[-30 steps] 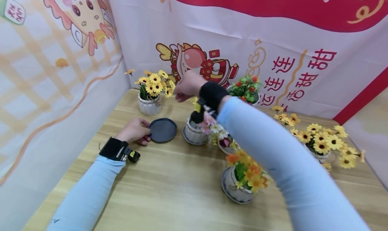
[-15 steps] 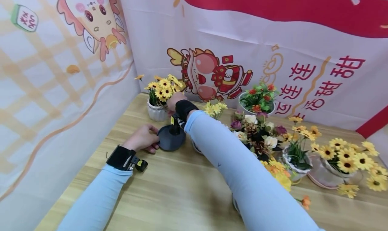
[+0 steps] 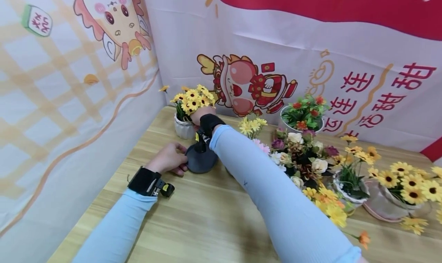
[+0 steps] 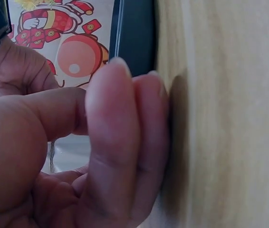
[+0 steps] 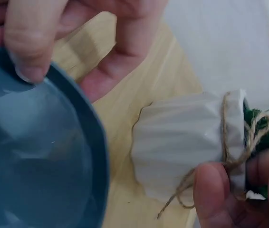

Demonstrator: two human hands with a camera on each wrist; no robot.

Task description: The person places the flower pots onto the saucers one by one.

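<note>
A dark blue-grey round saucer [image 3: 203,163] lies on the table, and my left hand [image 3: 170,159] pinches its left rim. From the right wrist view, the left thumb [image 5: 27,47] presses on the saucer's inner edge. Behind the saucer stands a white fluted flowerpot [image 3: 184,129] with yellow daisy-like flowers [image 3: 193,99] and a twine bow [image 5: 241,159]. My right hand [image 3: 203,115] reaches across to this pot. Its thumb and fingers [image 5: 210,190] pinch the pot's rim by the bow. In the left wrist view the saucer [image 4: 135,38] shows only as a narrow dark edge.
Right of my right forearm stand several potted flowers: roses [image 3: 304,157], red blooms in a white pot [image 3: 304,115], yellow daisies [image 3: 411,184] and orange-yellow flowers [image 3: 328,207]. Printed cloth walls [image 3: 276,36] close off the back and left of the wooden table [image 3: 193,224].
My right hand has come down and left from above the table to the white pot's rim. The left hand stays on the saucer. The head view has shifted slightly.
</note>
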